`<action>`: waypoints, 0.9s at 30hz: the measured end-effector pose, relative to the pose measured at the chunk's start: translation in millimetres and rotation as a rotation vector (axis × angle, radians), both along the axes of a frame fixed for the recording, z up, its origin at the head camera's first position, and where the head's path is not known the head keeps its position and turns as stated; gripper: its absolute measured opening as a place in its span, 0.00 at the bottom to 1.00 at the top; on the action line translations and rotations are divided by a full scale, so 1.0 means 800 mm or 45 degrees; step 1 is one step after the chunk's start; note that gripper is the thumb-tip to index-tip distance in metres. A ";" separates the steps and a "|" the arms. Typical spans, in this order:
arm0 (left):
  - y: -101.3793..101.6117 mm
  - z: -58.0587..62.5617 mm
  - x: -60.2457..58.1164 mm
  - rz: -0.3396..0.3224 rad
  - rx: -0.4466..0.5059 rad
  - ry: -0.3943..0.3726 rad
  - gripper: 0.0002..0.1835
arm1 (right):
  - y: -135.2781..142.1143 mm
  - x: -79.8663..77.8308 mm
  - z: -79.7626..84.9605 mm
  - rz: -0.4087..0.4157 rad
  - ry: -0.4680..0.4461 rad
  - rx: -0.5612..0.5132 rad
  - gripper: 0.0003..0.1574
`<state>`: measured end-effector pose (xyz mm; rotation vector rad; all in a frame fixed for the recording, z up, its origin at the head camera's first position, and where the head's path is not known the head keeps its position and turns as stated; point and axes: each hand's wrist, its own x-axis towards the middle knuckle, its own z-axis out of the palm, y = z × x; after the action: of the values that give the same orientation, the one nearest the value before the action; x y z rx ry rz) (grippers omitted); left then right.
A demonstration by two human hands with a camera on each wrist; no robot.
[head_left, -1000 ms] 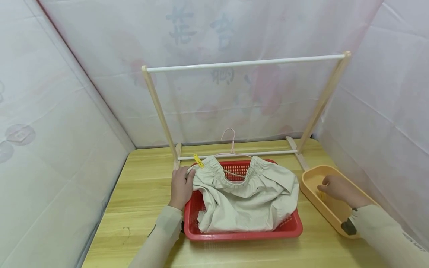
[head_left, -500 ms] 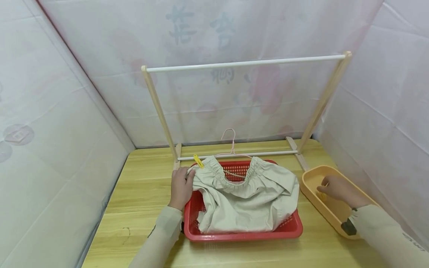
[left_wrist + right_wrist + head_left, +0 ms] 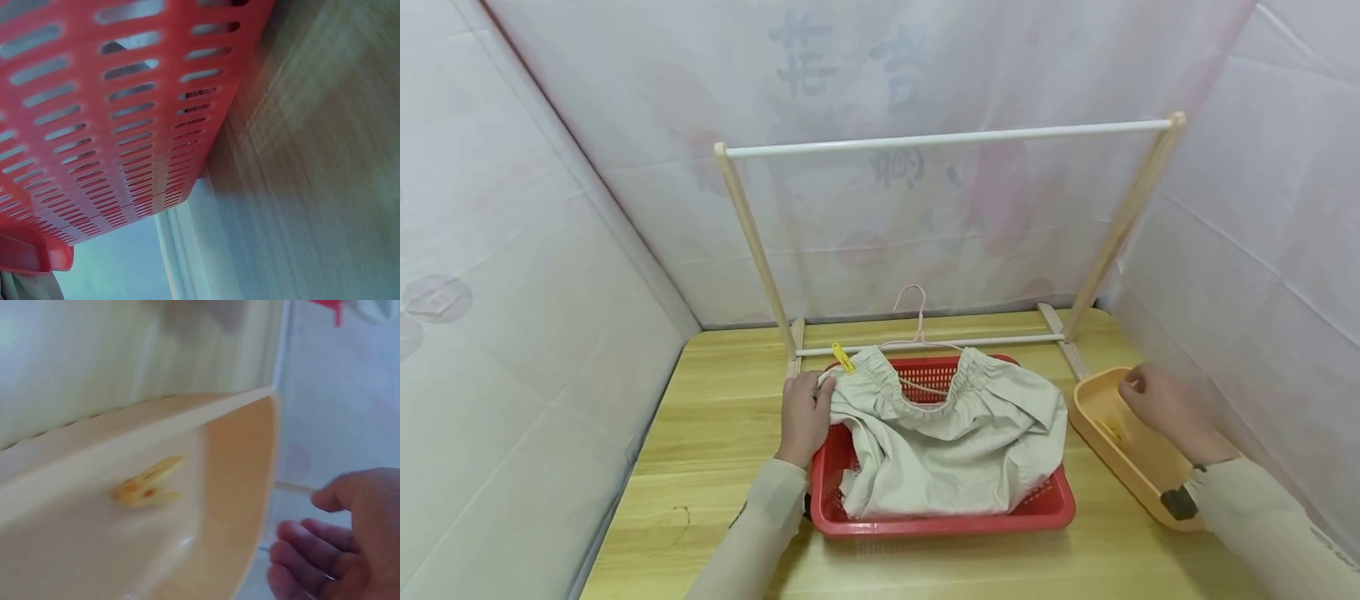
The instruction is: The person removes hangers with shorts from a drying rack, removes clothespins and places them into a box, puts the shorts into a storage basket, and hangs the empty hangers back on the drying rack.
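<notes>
Beige elastic-waist pants (image 3: 955,467) lie spread over a red basket (image 3: 943,527), with a pink wire hanger (image 3: 920,321) at the waistband. My left hand (image 3: 802,417) grips the left corner of the waistband, beside a yellow clothespin (image 3: 843,358) clipped there. The left wrist view shows only the slotted side of the basket (image 3: 125,125). My right hand (image 3: 1168,408) is over a peach tray (image 3: 1086,412), its fingers loosely bent with nothing between thumb and fingertips. Inside the tray, apart from that hand (image 3: 337,537), lies a yellow clothespin (image 3: 150,487).
Behind the basket stands a wooden rack with a white top rail (image 3: 947,142) and a lower bar (image 3: 1015,340). Its foot (image 3: 1063,342) reaches close to the tray. Cloth walls (image 3: 535,250) enclose the wooden table (image 3: 722,400).
My right hand has let go of the yellow clothespin in the tray and risen up and away to the right. The left hand and the pants have stayed in place.
</notes>
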<state>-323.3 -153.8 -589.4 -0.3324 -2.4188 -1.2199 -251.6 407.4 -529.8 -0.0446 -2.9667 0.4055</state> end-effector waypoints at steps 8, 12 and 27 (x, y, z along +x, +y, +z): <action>0.001 0.002 0.000 0.010 0.000 0.025 0.14 | -0.061 0.002 0.041 -0.133 0.468 -0.105 0.15; 0.001 0.005 0.002 0.003 0.004 0.006 0.13 | -0.108 0.002 0.040 -0.030 0.718 -0.173 0.09; 0.000 0.003 0.001 -0.006 -0.015 0.006 0.14 | -0.208 -0.034 -0.023 0.401 0.798 -0.319 0.10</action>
<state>-322.8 -154.2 -587.0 -0.3441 -2.4235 -1.2066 -278.4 240.7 -547.9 0.4423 -2.2908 0.6805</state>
